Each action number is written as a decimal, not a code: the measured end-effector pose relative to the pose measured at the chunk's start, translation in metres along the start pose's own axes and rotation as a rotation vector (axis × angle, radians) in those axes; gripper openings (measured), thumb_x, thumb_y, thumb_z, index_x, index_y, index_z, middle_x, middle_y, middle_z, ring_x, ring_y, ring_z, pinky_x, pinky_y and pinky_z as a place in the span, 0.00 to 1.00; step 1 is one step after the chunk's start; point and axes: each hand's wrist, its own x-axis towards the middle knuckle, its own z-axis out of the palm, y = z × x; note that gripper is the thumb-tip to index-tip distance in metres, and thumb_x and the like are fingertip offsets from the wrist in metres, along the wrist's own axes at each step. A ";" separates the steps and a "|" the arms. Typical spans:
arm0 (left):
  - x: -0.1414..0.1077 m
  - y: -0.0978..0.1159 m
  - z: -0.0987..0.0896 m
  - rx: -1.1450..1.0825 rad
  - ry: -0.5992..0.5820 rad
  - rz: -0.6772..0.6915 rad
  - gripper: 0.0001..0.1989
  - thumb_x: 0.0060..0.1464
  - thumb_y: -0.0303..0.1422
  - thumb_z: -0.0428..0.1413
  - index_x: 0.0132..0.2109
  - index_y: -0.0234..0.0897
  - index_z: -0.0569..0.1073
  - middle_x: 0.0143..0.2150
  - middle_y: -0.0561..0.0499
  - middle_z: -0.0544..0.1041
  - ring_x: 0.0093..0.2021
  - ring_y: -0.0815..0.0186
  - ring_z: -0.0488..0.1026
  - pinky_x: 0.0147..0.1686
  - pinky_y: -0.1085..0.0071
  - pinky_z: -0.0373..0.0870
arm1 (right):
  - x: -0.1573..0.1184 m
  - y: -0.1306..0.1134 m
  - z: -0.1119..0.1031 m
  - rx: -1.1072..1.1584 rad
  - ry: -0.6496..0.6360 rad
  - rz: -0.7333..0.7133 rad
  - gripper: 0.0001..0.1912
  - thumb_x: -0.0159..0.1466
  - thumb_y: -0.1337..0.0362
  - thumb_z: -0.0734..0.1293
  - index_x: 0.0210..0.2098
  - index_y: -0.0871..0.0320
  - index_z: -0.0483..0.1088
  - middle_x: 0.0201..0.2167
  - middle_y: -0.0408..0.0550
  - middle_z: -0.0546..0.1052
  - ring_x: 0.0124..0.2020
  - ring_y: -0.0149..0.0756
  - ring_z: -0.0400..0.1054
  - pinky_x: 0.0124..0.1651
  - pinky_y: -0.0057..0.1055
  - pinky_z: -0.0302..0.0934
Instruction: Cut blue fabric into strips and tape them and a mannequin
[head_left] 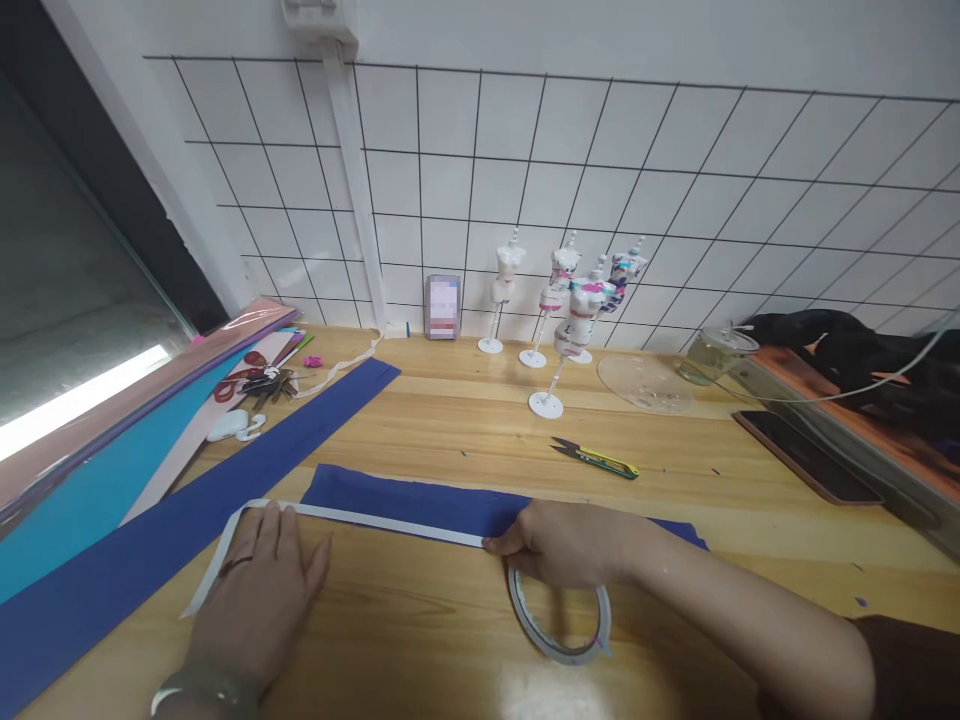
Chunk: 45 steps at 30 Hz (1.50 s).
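Observation:
A short blue fabric strip (420,500) lies across the wooden table, with white tape (390,522) along its near edge. The tape continues left past the fabric and bends toward me. My left hand (259,585) lies flat on the table with fingers spread, its fingertips at the bend. Over the right part of the strip, my right hand (562,543) has thumb and fingers pressed together on the tape at the fabric's edge. A tape roll (561,655) shows just below that hand, its upper part hidden. Beyond the strip lie yellow-green thread snips (600,460).
A long blue strip (225,490) runs diagonally at left beside sheets, keys (270,385) and an earbud case (226,425). Small mannequins (581,320) and a propped phone (442,307) stand near the wall. At right are a dark phone (806,457) and a glass jar (709,355).

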 end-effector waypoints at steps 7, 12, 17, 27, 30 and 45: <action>0.003 0.091 -0.025 -0.135 0.092 0.442 0.24 0.49 0.23 0.44 0.54 0.28 0.66 0.57 0.41 0.66 0.59 0.53 0.57 0.54 0.59 0.64 | -0.001 0.002 0.000 -0.083 0.008 -0.045 0.18 0.62 0.62 0.55 0.45 0.49 0.72 0.36 0.45 0.78 0.30 0.36 0.69 0.30 0.28 0.56; 0.006 0.132 -0.015 -0.242 0.036 0.412 0.28 0.44 0.19 0.43 0.56 0.30 0.62 0.58 0.41 0.65 0.59 0.57 0.58 0.53 0.60 0.65 | -0.001 0.001 0.002 -0.096 0.006 -0.040 0.18 0.61 0.63 0.55 0.44 0.52 0.72 0.35 0.47 0.78 0.29 0.35 0.69 0.29 0.27 0.56; 0.013 0.132 -0.007 -0.196 0.078 0.420 0.28 0.43 0.19 0.44 0.54 0.29 0.64 0.58 0.40 0.65 0.59 0.55 0.58 0.54 0.59 0.64 | -0.002 0.002 0.001 -0.053 0.008 -0.047 0.18 0.61 0.64 0.56 0.46 0.52 0.71 0.37 0.48 0.78 0.31 0.37 0.70 0.32 0.29 0.58; 0.012 0.141 -0.024 -0.219 0.105 0.297 0.20 0.51 0.25 0.45 0.50 0.33 0.70 0.55 0.42 0.69 0.59 0.53 0.58 0.55 0.56 0.62 | -0.023 0.039 0.020 0.412 0.170 -0.073 0.21 0.62 0.59 0.58 0.53 0.56 0.65 0.53 0.46 0.69 0.52 0.38 0.62 0.53 0.30 0.55; 0.014 0.141 -0.025 -0.220 0.074 0.303 0.20 0.51 0.24 0.45 0.50 0.33 0.70 0.55 0.42 0.69 0.59 0.52 0.58 0.56 0.55 0.62 | -0.031 0.046 0.026 0.501 0.221 -0.023 0.20 0.62 0.58 0.58 0.52 0.55 0.67 0.51 0.44 0.70 0.52 0.38 0.63 0.54 0.30 0.55; 0.011 0.143 -0.029 -0.195 -0.002 0.296 0.24 0.48 0.16 0.43 0.52 0.29 0.68 0.48 0.43 0.74 0.51 0.56 0.66 0.48 0.60 0.69 | -0.051 0.056 0.032 0.580 0.309 0.028 0.15 0.59 0.63 0.60 0.42 0.54 0.74 0.40 0.39 0.77 0.43 0.40 0.69 0.46 0.30 0.61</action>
